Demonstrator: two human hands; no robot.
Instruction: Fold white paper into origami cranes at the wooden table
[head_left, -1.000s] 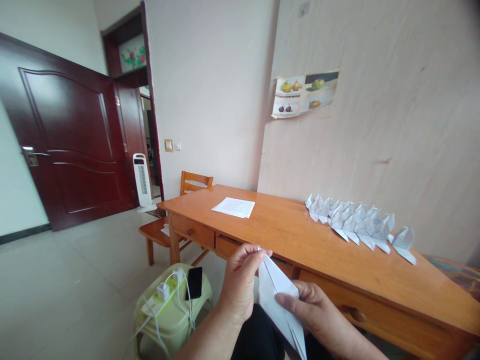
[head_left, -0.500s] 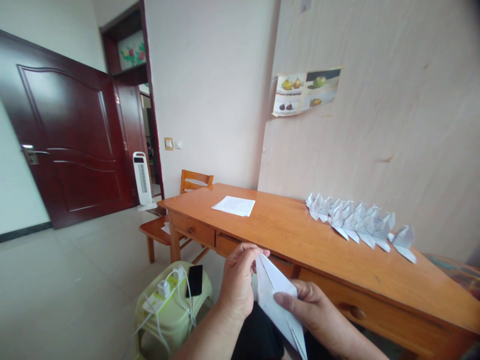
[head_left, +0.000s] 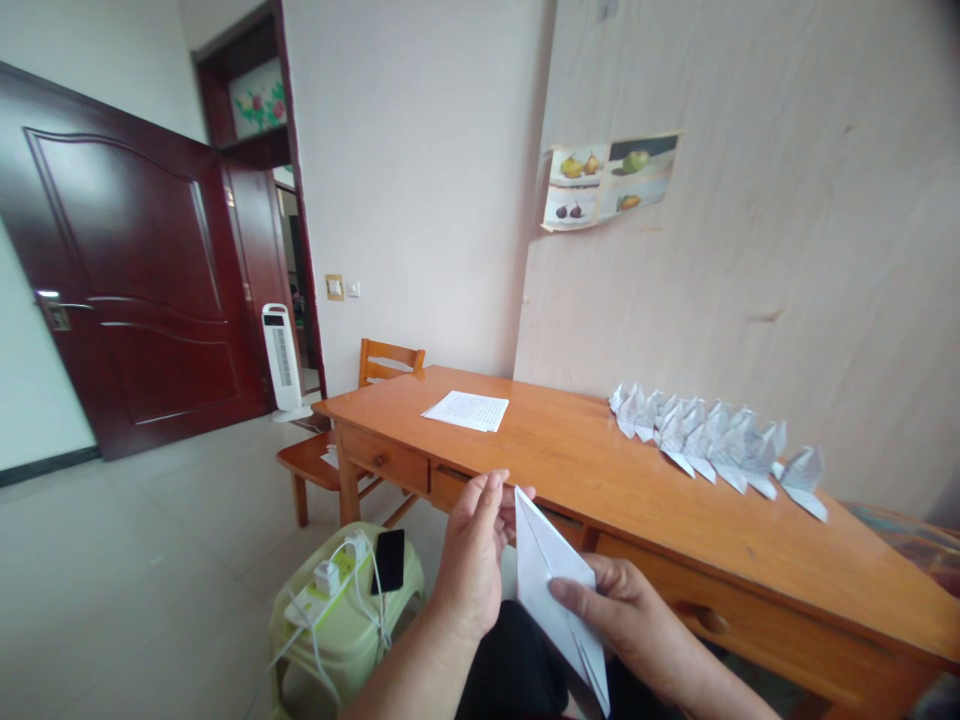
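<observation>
Right fingers (head_left: 576,597) pinching folded paper (head_left: 538,568), left fingers (head_left: 487,505) parted beside its tip, desk drawers (head_left: 401,474), contents hidden

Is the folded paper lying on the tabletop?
No, the right hand holds the folded paper up over the person's dark-clothed lap, in front of the table.
</observation>
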